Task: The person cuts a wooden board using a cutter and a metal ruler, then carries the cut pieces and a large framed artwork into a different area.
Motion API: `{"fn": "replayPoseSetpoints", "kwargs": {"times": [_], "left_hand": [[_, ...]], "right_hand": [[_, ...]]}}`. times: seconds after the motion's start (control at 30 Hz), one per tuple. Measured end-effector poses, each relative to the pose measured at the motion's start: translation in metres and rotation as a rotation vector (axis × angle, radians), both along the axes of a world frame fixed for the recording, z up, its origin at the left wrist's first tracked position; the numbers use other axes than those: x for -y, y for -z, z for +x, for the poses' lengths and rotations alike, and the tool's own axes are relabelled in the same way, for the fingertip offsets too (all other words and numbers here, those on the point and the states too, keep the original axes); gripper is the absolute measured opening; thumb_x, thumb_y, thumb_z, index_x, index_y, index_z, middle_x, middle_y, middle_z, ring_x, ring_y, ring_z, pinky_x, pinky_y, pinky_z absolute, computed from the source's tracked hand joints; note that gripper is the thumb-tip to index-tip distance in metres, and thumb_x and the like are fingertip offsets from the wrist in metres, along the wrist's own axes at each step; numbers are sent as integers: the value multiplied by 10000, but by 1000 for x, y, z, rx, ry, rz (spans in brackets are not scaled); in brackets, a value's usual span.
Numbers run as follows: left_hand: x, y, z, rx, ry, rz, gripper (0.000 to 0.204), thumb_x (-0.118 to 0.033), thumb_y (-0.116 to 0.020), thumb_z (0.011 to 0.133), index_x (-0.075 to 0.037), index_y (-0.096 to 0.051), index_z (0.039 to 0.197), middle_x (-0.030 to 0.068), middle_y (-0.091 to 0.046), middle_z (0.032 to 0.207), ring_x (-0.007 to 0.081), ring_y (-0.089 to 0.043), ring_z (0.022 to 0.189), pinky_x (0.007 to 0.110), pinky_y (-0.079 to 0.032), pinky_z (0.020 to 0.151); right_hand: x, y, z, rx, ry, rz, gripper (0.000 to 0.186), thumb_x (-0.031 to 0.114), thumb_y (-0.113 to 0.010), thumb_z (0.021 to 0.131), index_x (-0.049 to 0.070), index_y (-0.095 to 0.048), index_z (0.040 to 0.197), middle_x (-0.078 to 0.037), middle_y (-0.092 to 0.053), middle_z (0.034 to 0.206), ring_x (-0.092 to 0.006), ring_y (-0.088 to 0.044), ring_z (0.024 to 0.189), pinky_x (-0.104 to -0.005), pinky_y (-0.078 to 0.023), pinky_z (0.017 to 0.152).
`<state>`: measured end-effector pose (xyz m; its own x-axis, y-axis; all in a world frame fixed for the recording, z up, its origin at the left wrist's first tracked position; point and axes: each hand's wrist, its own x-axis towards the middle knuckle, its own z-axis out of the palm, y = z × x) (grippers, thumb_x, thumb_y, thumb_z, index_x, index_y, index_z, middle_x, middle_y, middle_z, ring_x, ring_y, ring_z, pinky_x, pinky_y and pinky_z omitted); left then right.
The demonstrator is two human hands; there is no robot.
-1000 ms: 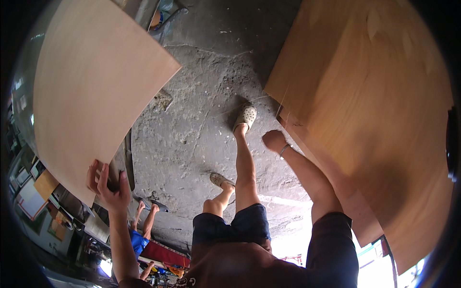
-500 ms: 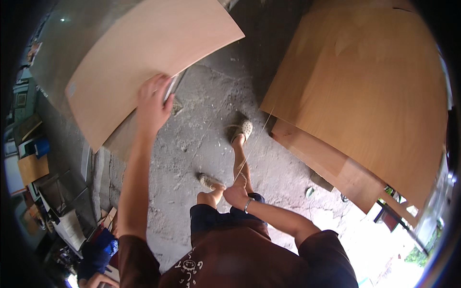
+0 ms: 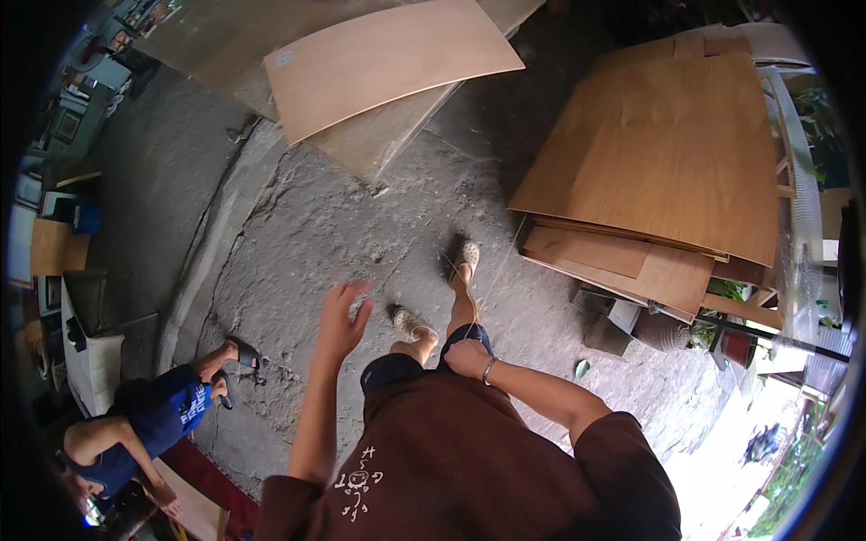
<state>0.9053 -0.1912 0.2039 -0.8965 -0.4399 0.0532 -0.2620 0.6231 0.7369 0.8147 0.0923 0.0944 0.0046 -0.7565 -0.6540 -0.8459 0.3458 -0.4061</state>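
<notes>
My left hand [image 3: 345, 317] hangs in the air over the concrete floor, fingers apart and nothing in it. Beyond it, a thin plywood sheet [image 3: 388, 68] with a small pale label lies slightly bowed on a larger flat board [image 3: 401, 135]. My right hand [image 3: 468, 359], a bracelet at its wrist, is closed in front of my shorts. A thin pale strand [image 3: 488, 281] comes out of this fist and runs up toward the near corner of the stacked plywood [image 3: 658, 153] at the right. Whether it is string or a wood sliver I cannot tell.
Another person [image 3: 162, 419] in a blue top sits at the lower left, one hand on a board [image 3: 194, 500]. A raised concrete edge [image 3: 212, 216] crosses the floor on the left. Blocks and a round basket [image 3: 663, 331] stand under the plywood stack.
My left hand has let go of the plywood sheet and drawn back toward me; the sheet now lies farther off on the larger board. My right hand stays closed near my waist.
</notes>
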Motion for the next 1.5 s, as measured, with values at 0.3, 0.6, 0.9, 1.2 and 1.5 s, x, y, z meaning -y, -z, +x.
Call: {"fn": "replayPoseSetpoints", "kwargs": {"times": [0.3,0.6,0.9,1.2,1.5], "left_hand": [[-23,40,240,108,-722,416,250,-218,-596,958,-27,-657,1108,113,-694,1017,202,-654,923,325,-499,827],[45,-31,270,-371,-949,390,471,-423,-482,999,-53,-590,1270,118,-607,1267,230,-543,1206,357,-391,1029],[247,-99,196,-600,-369,517,933,-661,-672,775,-63,-395,1436,115,-490,1423,244,-411,1364,410,-285,1135],[422,-75,235,-451,-741,746,206,-247,-700,901,-48,-648,904,7,-625,825,90,-575,750,266,-475,711],[604,-77,374,-755,-1093,566,229,-272,-605,970,-56,-605,896,13,-614,847,113,-572,773,271,-470,763]], "right_hand": [[78,-28,52,109,-307,-137,280,303,-541,839,73,-693,792,-178,-683,785,-368,-672,758,-489,-507,647],[344,-256,84,287,-643,-565,330,350,-600,910,29,-569,841,-167,-619,832,-376,-617,825,-464,-499,707],[569,-409,108,536,-750,-1210,139,164,-582,959,34,-563,1003,-126,-573,828,-285,-560,700,-351,-456,652],[798,-450,70,687,-421,-1398,190,187,-572,970,10,-635,940,-38,-590,783,-109,-520,698,-244,-422,634],[1059,-370,64,570,-183,-1309,270,230,-507,1017,12,-656,962,41,-506,709,-64,-437,666,-224,-355,597]]}}
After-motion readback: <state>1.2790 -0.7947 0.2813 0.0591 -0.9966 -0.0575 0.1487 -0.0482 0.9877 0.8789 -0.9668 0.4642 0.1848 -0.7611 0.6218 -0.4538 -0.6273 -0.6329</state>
